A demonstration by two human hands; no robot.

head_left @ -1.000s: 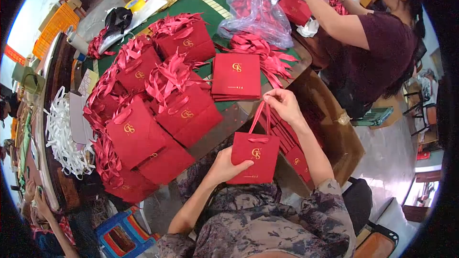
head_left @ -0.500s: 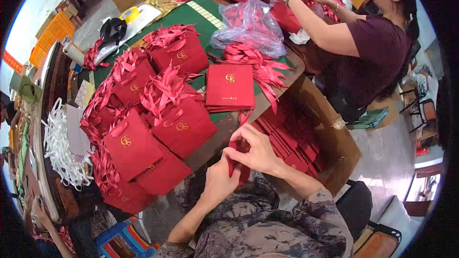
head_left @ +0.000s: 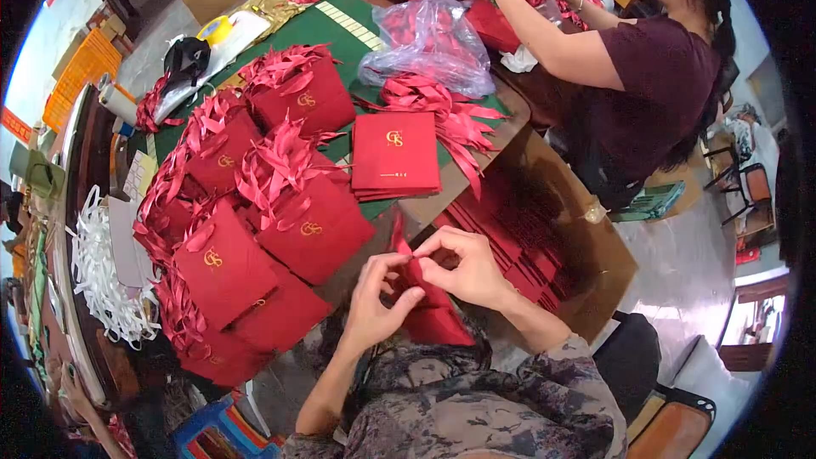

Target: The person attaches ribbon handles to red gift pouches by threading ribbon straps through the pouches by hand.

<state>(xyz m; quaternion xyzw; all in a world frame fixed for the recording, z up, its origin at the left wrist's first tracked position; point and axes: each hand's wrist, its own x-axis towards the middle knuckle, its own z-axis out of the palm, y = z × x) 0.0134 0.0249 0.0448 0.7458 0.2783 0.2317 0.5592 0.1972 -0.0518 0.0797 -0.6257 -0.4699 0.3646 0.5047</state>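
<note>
A small red paper gift bag (head_left: pixel 429 310) rests low over my lap, just below the table edge. My left hand (head_left: pixel 380 304) pinches its top edge from the left. My right hand (head_left: pixel 463 265) pinches the same top edge and its red ribbon handle from the right. Both hands meet at the bag's mouth, fingertips nearly touching. A flat stack of red folded bags (head_left: pixel 395 155) lies on the green table cover (head_left: pixel 331 30) just beyond my hands.
A heap of finished red bags with ribbon handles (head_left: pixel 246 212) fills the table's left. An open cardboard box (head_left: pixel 565 246) of flat red bags stands at my right. Loose red ribbons (head_left: pixel 442 106) and plastic bags (head_left: pixel 425 38) lie farther back. Another person (head_left: pixel 620 59) works at the far right. White strips (head_left: pixel 98 276) lie left.
The bag was hanging upright from its handle in my right hand with my left hand under it. Both hands have since come together at its top and lowered it toward my lap.
</note>
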